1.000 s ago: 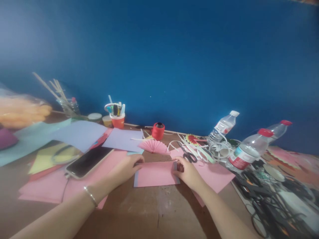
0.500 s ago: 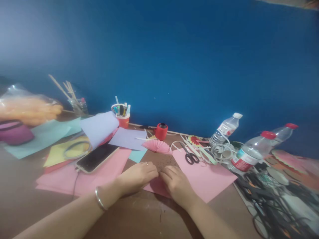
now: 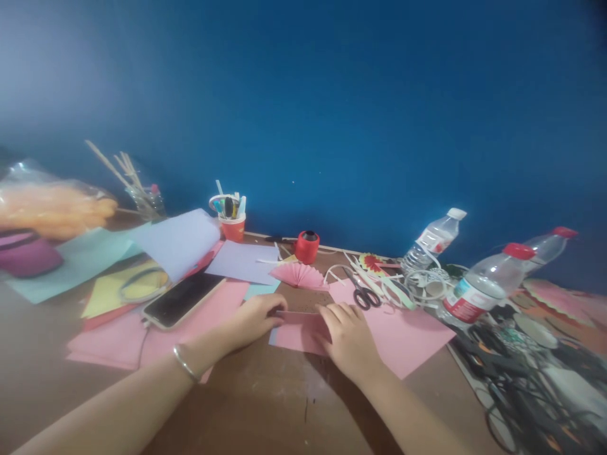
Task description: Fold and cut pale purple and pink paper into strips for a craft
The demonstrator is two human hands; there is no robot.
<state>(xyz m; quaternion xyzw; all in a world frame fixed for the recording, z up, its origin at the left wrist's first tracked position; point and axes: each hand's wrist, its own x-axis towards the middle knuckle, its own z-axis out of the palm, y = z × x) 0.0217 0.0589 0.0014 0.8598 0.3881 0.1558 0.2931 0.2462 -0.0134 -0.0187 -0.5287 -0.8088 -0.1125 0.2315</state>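
A small pink sheet of paper (image 3: 298,332) lies on the brown table (image 3: 265,404) between my hands. My left hand (image 3: 253,317) pinches its left edge with fingers curled. My right hand (image 3: 348,335) lies flat on its right part, fingers stretched toward the far edge. A larger pink sheet (image 3: 403,328) sits under and right of my right hand. Just beyond the paper are a folded pink paper fan (image 3: 298,275) and black scissors (image 3: 363,294).
A phone (image 3: 183,300) rests on pink sheets at left, with lilac, yellow and teal papers behind. A red cup of pens (image 3: 232,221) and a red thread spool (image 3: 307,246) stand by the blue wall. Two plastic bottles (image 3: 484,284) and tangled cables lie at right.
My hands were pressed close together on the folded pink paper; now they are spread apart, left at its left edge, right flat on its right side. The view shifted slightly.
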